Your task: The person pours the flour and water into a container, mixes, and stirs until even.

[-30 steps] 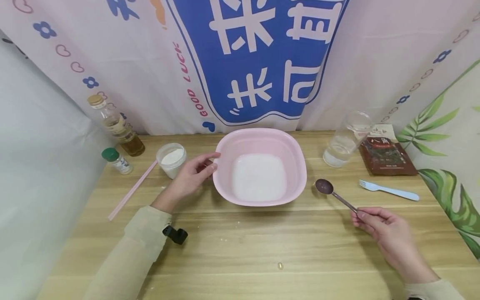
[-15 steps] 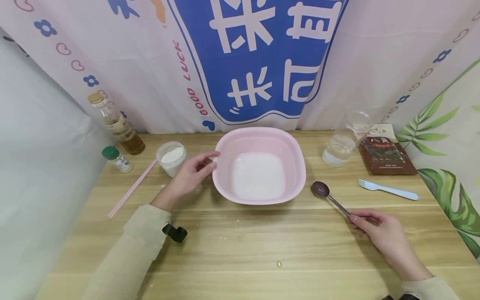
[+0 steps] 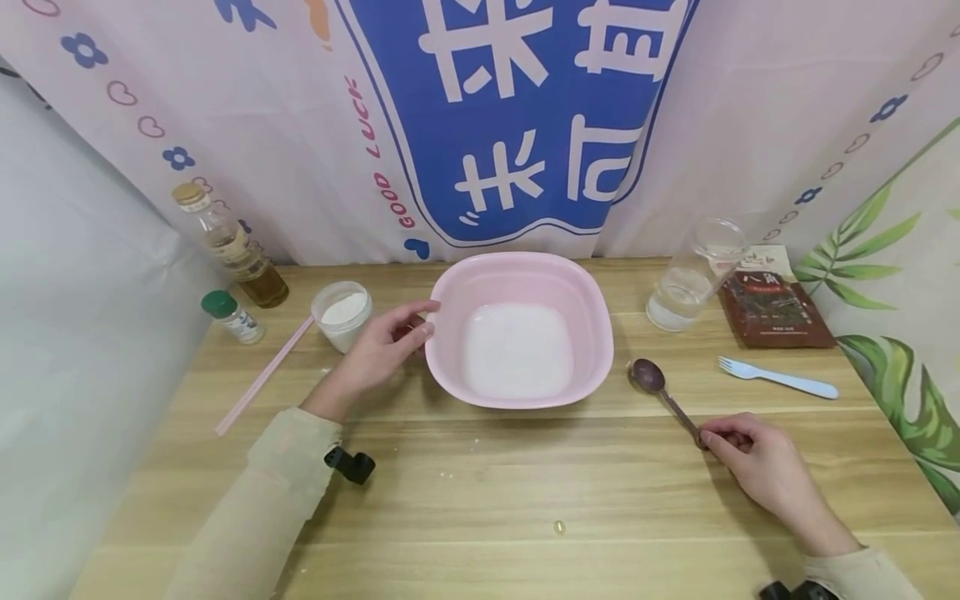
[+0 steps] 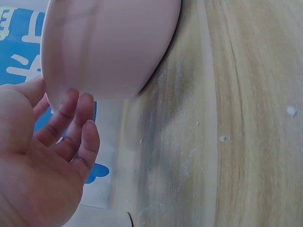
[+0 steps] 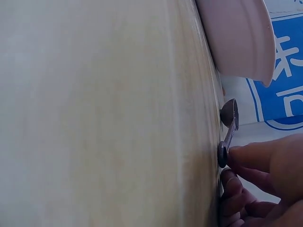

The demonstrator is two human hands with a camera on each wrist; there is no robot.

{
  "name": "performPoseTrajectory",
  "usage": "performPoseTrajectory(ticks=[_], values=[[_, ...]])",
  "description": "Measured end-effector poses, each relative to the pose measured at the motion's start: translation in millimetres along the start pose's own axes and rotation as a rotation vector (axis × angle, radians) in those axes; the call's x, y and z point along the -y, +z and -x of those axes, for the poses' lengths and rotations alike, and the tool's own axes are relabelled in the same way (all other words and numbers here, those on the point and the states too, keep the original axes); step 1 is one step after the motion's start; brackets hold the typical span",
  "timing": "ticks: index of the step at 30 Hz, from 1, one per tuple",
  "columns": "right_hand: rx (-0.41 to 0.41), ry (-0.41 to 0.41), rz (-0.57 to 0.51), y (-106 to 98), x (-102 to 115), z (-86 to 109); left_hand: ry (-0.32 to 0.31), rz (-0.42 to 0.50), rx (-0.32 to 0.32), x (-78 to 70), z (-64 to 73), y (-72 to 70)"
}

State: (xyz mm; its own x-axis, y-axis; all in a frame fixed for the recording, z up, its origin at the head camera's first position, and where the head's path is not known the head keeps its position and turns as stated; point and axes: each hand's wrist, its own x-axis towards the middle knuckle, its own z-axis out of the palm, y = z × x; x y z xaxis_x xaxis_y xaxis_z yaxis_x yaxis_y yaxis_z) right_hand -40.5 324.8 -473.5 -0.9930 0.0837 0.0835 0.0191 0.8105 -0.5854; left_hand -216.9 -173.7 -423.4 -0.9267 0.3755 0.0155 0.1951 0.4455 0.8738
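Note:
A pink plastic basin [image 3: 519,400] stands mid-table with a white layer across its bottom. My left hand [image 3: 382,350] holds its left rim; in the left wrist view, the left hand's fingertips [image 4: 71,97] touch the basin's outer wall, bent at the rim. To the right of the basin, a dark brown measuring spoon [image 3: 648,377] lies with its bowl on or just above the wood. My right hand [image 3: 761,467] pinches the end of its handle. The right wrist view shows the thumb and a finger [image 5: 251,156] at that handle end, close to the tabletop.
Left of the basin are a jar of white powder [image 3: 343,321], pink chopsticks [image 3: 264,379], a green-capped shaker [image 3: 234,317] and an oil bottle [image 3: 243,258]. To the right stand a clear cup of liquid [image 3: 678,292], a brown packet [image 3: 776,312] and a blue fork [image 3: 780,377].
My right hand has lowered the measuring spoon to the table, its grip now at the handle's end. The left hand and basin stay where they were.

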Motion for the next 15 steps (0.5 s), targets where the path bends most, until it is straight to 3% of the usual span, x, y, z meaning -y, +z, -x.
performPoseTrajectory(ticks=[15], values=[[0.0,-0.028,0.011,1.1,8.7,-2.6,0.032,-0.07,-0.013,-2.6,1.5,0.1]])
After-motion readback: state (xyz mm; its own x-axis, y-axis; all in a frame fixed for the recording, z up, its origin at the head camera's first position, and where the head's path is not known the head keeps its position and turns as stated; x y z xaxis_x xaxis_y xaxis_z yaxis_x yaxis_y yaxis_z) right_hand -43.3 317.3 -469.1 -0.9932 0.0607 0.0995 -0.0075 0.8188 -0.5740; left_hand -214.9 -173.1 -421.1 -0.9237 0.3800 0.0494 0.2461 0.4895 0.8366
